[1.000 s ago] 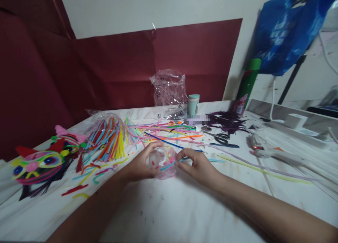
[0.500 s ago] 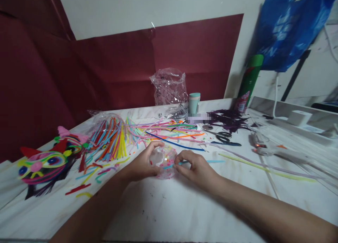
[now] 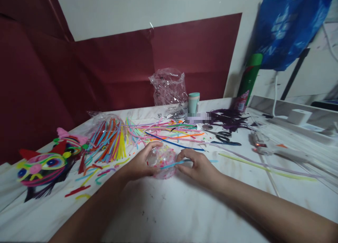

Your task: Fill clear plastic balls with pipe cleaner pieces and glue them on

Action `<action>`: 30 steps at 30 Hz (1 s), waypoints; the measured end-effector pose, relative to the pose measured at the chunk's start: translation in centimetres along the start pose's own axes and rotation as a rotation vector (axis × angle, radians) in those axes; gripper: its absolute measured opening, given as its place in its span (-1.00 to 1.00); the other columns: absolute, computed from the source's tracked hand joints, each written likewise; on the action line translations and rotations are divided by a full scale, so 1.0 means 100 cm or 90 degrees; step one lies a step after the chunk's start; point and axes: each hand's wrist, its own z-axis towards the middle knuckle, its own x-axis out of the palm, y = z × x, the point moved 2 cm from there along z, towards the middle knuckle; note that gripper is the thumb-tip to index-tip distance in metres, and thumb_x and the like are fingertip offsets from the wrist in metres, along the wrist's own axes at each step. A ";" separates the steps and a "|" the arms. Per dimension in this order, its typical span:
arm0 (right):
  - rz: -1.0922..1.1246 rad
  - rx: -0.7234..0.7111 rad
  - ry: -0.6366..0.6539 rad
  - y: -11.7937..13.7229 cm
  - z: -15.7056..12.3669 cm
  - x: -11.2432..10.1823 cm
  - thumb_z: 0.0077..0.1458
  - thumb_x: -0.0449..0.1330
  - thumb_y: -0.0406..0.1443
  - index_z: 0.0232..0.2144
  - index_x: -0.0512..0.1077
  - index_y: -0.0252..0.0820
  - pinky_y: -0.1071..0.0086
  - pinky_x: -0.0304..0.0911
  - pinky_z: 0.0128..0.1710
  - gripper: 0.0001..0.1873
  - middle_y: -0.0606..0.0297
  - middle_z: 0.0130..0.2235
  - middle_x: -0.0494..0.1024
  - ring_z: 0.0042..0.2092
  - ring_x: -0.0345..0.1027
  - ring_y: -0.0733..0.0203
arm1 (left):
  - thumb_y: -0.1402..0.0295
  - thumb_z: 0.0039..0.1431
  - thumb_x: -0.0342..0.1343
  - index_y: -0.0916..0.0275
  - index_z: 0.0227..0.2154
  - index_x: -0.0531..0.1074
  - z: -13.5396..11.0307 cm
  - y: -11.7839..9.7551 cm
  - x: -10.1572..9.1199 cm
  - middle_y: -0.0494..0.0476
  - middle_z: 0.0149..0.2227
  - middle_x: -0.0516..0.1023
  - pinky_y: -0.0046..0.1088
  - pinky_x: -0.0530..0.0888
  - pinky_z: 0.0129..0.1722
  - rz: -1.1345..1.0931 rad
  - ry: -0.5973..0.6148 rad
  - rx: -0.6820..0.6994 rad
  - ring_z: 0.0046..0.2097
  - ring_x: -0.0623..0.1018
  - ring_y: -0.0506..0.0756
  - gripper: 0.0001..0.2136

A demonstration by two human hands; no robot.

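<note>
My left hand [image 3: 144, 161] is curled round the left side of a clear, rounded plastic ball [image 3: 165, 155] with pink, red and yellow specks, held low over the table. Across the ball's front runs a light blue pipe cleaner [image 3: 173, 164]. The thumb and fingers of my right hand [image 3: 195, 165] close on this pipe cleaner at the ball's right side, and its free end sticks out past the hand. Whether the pipe cleaner is fastened to the ball, I cannot tell.
Two decorated animal-face balls [image 3: 42, 167] sit at left beside a bundle of pipe cleaners [image 3: 108, 137]. Scissors [image 3: 218, 133], a dark blue pipe cleaner [image 3: 174, 142] and purple shreds [image 3: 225, 118] lie behind. At right is a glue gun [image 3: 264, 149] with a glowing light.
The ball has turned in my left hand, so its clear patch sits further left. The light blue pipe cleaner has shifted slightly left, and my right fingers have loosened a little.
</note>
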 end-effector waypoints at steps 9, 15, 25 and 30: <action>-0.017 -0.038 -0.003 -0.002 -0.002 0.002 0.02 0.21 -0.38 -0.46 0.41 -0.18 0.37 0.27 -0.36 -0.95 0.27 -0.43 0.53 -0.34 0.41 0.19 | 0.15 -0.17 0.28 0.18 0.09 0.16 0.000 -0.004 0.003 0.22 0.17 0.18 -0.20 0.17 0.18 0.027 0.001 0.040 0.21 0.20 0.28 -0.28; -0.039 0.007 -0.011 -0.001 -0.003 0.006 -0.02 0.21 -0.38 -0.49 0.39 -0.18 0.36 0.27 -0.36 -0.95 0.26 -0.43 0.54 -0.35 0.41 0.17 | 0.30 -0.13 0.24 0.16 0.08 0.15 -0.001 -0.007 0.005 0.19 0.16 0.18 -0.26 0.18 0.17 0.074 0.001 0.071 0.21 0.20 0.24 -0.34; -0.034 0.046 0.002 0.000 0.000 0.006 -0.02 0.18 -0.34 -0.51 0.38 -0.19 0.40 0.23 -0.36 -0.94 0.27 -0.43 0.53 -0.35 0.40 0.19 | 0.03 -0.18 0.26 0.21 0.12 0.12 -0.002 -0.013 0.004 0.22 0.20 0.14 -0.22 0.17 0.18 0.027 0.033 0.007 0.22 0.17 0.30 -0.21; -0.035 0.068 0.016 0.000 0.001 0.005 0.02 0.15 -0.30 -0.49 0.38 -0.19 0.40 0.22 -0.38 -0.91 0.26 -0.43 0.54 -0.37 0.39 0.20 | -0.02 0.19 -0.20 0.20 0.14 0.19 -0.001 -0.006 0.000 0.15 0.21 0.21 -0.21 0.10 0.21 -0.099 0.003 0.029 0.25 0.14 0.26 -0.45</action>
